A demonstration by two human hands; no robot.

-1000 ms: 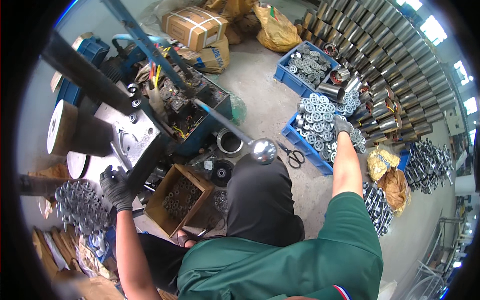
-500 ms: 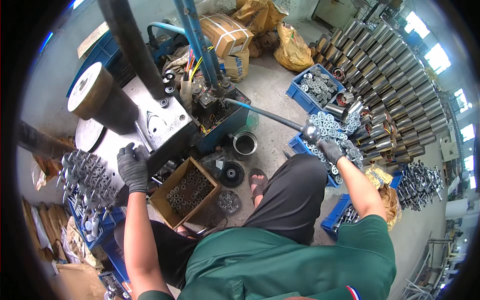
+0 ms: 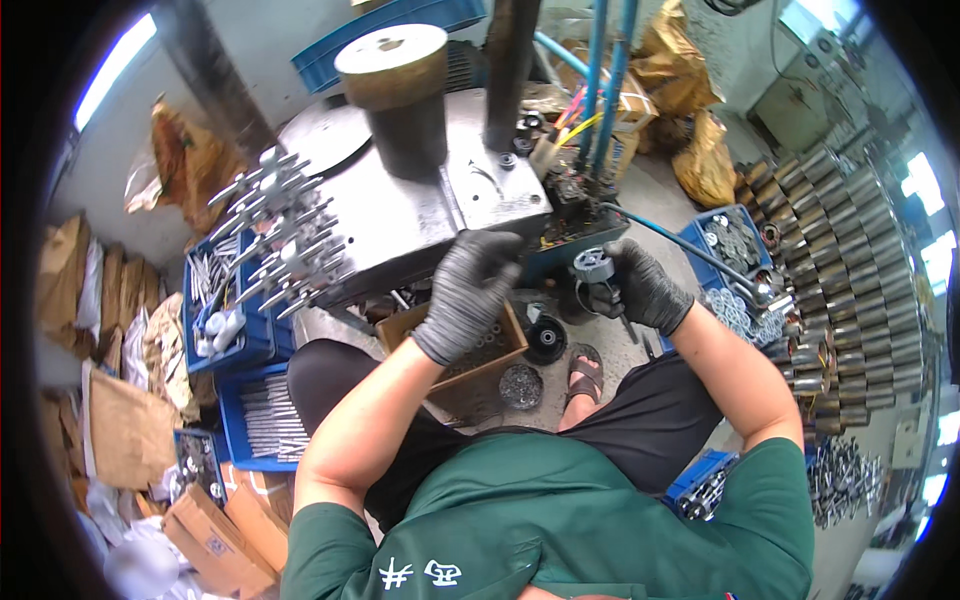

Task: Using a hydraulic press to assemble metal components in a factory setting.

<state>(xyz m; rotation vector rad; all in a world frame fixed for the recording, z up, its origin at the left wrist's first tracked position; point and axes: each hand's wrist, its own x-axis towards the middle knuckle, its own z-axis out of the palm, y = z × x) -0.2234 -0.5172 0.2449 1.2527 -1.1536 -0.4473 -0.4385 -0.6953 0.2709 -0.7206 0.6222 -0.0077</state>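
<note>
My right hand (image 3: 650,285), in a dark grey glove, is closed on a round spoked metal part (image 3: 593,264) with a dark shaft slanting down below it. My left hand (image 3: 468,295), gloved too, hovers at the front edge of a steel machine table (image 3: 400,222). Its fingers are loosely bent and apart, and nothing shows in them. On the table stands a thick dark cylinder (image 3: 405,125) with a wider pale top. Left of it, a cluster of metal parts with shafts (image 3: 285,230) stands at the table's edge.
A lever with a ball end (image 3: 765,293) reaches out on the right. Below my left hand is an open box (image 3: 455,375) of small rings. Blue crates of rods (image 3: 265,415) and of spoked discs (image 3: 735,245) flank me. Stacked metal cylinders (image 3: 860,280) rise at the right.
My right hand has let go of the lever's ball and now holds the spoked part in front of me. My left hand has come right along the table edge. The view has turned left.
</note>
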